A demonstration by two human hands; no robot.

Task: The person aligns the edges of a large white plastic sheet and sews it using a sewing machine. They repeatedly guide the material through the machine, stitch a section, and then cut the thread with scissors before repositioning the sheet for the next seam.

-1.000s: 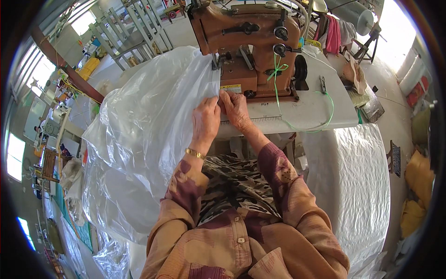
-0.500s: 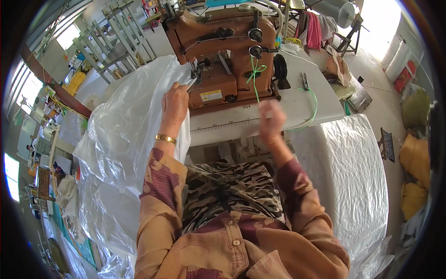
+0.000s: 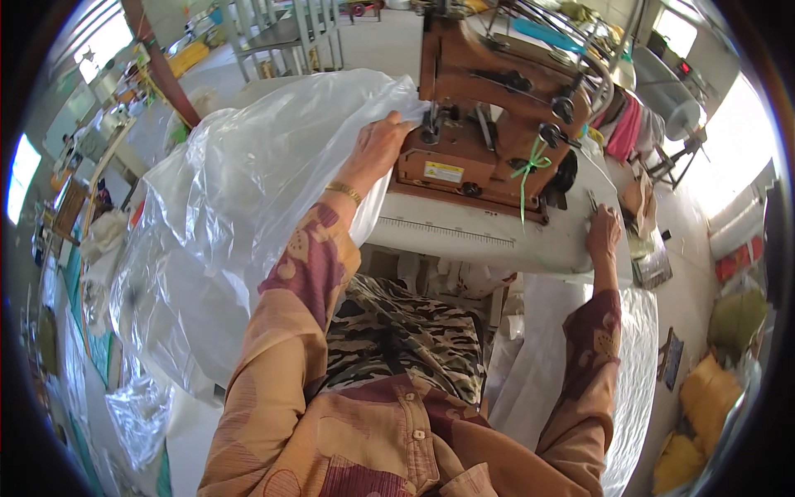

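My left hand [image 3: 379,151] is closed on the edge of a translucent white plastic sheet [image 3: 248,166], with its fingertips close to the needle area of a brown sewing machine [image 3: 497,108]. The sheet spreads over the left of the table and hangs down. At the table's right side, my right hand [image 3: 605,232] is closed on small dark thread snips [image 3: 591,199], whose end shows beyond the fingers. The rest of the snips is hidden by the hand. A green string [image 3: 530,166] is tied in a bow on the machine and dangles down its front.
A white table [image 3: 489,248] carries the machine, and a ruler scale runs along its front. White woven material [image 3: 633,356] lies below on the right. Yellow sacks [image 3: 704,398] are on the floor at the far right. A metal rack [image 3: 286,37] stands behind on the left.
My right hand has gone from in front of the machine to the snips on the right and closed on them. My left hand stays at the sheet's edge. The view has swung left.
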